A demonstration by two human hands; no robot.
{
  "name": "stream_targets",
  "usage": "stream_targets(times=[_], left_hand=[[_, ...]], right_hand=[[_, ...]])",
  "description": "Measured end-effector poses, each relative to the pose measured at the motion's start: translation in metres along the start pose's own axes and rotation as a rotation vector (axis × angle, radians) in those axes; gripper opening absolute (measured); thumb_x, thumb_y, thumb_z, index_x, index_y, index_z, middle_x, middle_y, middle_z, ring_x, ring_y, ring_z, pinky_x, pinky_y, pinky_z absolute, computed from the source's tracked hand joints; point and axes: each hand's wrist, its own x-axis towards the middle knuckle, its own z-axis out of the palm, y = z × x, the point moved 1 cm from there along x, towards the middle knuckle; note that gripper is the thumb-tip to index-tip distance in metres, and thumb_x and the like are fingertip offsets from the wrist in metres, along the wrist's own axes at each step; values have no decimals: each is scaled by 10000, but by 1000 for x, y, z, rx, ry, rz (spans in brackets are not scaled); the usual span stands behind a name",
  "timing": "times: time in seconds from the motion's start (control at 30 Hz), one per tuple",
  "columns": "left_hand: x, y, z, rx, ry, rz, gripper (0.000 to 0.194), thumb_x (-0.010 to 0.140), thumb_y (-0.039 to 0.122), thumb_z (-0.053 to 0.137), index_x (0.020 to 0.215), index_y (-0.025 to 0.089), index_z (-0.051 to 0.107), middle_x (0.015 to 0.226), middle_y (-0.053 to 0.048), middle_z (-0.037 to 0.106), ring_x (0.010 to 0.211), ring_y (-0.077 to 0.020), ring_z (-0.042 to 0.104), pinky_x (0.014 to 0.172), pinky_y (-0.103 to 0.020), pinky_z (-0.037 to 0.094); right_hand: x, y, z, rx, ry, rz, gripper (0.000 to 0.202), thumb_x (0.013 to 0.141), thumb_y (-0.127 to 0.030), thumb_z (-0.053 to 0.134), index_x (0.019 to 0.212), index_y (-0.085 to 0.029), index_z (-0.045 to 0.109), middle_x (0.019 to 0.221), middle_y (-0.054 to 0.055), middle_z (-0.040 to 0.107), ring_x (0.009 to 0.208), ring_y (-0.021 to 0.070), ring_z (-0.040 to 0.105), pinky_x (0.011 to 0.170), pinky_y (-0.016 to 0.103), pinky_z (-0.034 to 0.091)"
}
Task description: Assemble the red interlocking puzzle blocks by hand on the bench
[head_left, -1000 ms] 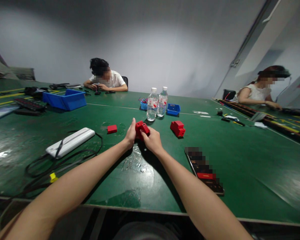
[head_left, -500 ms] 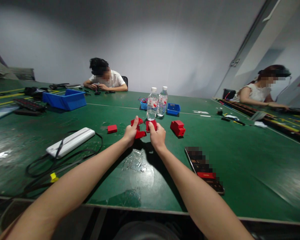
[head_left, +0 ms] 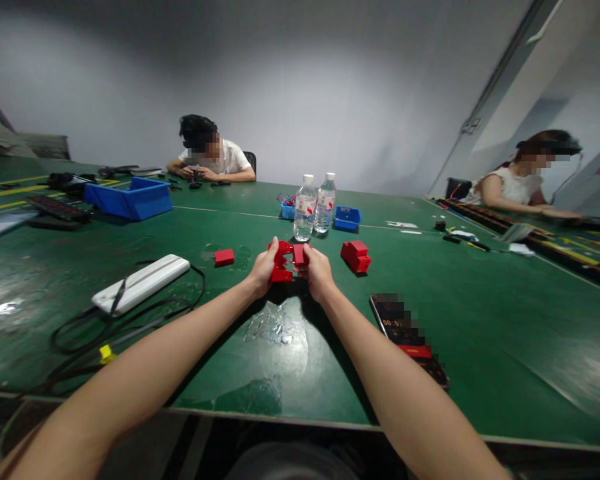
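Both my hands are stretched out over the middle of the green table [head_left: 505, 347]. My left hand [head_left: 261, 272] grips a red plastic housing piece [head_left: 281, 261], and my right hand [head_left: 318, 272] grips a second red piece [head_left: 300, 253]. The two pieces touch between my hands, just above the table. A small red block [head_left: 224, 257] lies to the left, and a larger red assembled box [head_left: 356, 257] sits to the right.
Two water bottles [head_left: 314, 207] and small blue trays [head_left: 347, 218] stand beyond my hands. A white power strip [head_left: 141, 283] with black cables lies at left, a phone [head_left: 407, 337] at right, a big blue bin [head_left: 130, 198] far left. Two other people sit at the table.
One second ago the red part was in one piece between my hands. Half a second ago it was pulled apart into two pieces; now the pieces are brought back together and touch.
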Motion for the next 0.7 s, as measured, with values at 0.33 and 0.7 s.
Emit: stream_targets(times=[0.33, 0.7], left_hand=[[-3, 3, 2, -77, -5, -19, 516, 888, 557, 402, 939, 97, 630, 597, -46, 605, 433, -129, 562, 445, -250, 487], [3, -2, 0, -131, -21, -29, 545, 892, 573, 370, 884, 91, 624, 565, -51, 597, 422, -142, 569, 430, -253, 481]], right_hand=[[-3, -2, 1, 111, -49, 93, 163, 833, -286, 488, 844, -176, 608, 510, -16, 618, 360, 96, 476, 355, 186, 352], [-7, -3, 4, 140, -80, 158, 212, 831, -252, 436, 849, -157, 626, 519, 10, 640, 358, 89, 473, 374, 173, 357]])
